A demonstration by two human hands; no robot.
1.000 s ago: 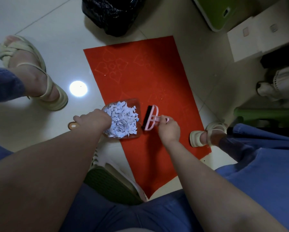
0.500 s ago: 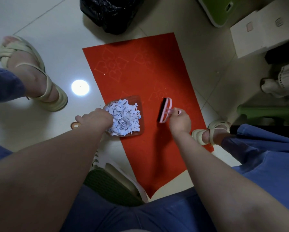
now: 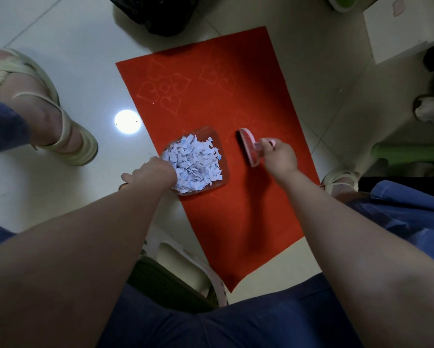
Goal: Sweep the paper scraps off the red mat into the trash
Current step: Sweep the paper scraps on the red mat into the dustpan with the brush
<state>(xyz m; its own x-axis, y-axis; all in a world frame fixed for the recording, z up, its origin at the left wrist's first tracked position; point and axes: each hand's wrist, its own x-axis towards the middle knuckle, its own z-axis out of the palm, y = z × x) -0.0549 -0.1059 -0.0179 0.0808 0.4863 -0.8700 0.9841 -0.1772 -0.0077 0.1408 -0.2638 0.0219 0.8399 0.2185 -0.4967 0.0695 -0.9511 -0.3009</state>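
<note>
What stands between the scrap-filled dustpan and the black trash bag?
Nothing visible. Only red mat and a strip of floor tile lie between the dustpan, held by the left hand, and the trash bag, cropped at the top edge.

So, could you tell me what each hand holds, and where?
Left hand grips the dustpan by its handle; right hand grips the brush by its handle.

Matt red mat [image 3: 248, 204]; glossy tiled floor [image 3: 67, 46]; clear plastic dustpan [image 3: 222, 156]; paper scraps [image 3: 195, 164].
</note>
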